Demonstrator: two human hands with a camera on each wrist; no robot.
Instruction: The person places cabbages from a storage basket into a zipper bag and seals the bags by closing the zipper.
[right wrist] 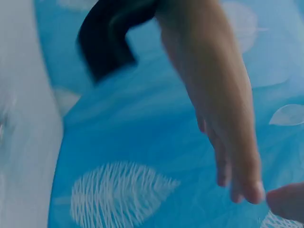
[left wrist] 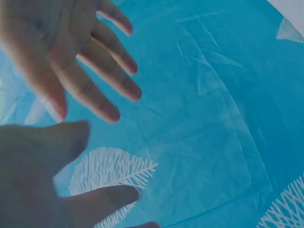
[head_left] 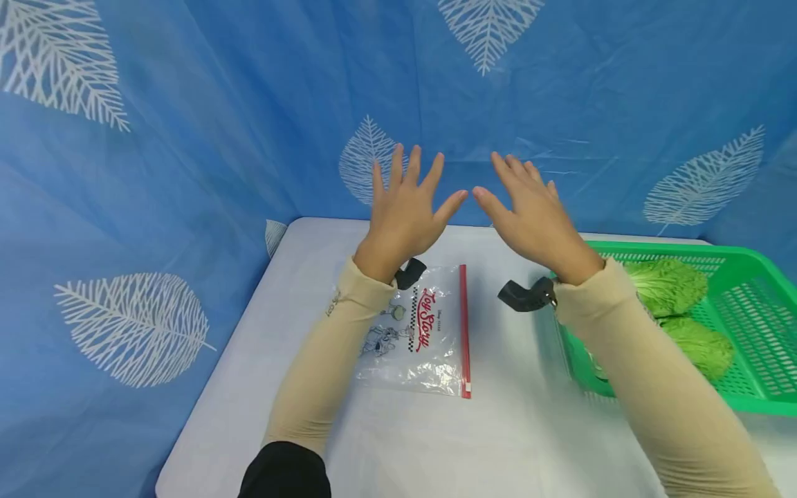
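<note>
My left hand (head_left: 403,218) is raised over the far side of the table, its fingers straight and spread, holding nothing. Beside it my right hand (head_left: 537,220) is held up too, fingers straight, with the two thumbs pointing at each other across a small gap. In the left wrist view, the right hand (left wrist: 71,57) shows its palm above the left thumb. Below the left wrist lies a clear zip bag (head_left: 436,366) with red print and a red slider edge, flat on the table. Under the right forearm, leafy green lettuce heads (head_left: 669,283) lie in a green plastic basket (head_left: 735,398).
A white-covered table (head_left: 510,429) extends under both arms. Blue cloth with white leaf prints (head_left: 249,138) hangs behind it and along its left side. Black wrist mounts (head_left: 526,296) stick out from the sleeves.
</note>
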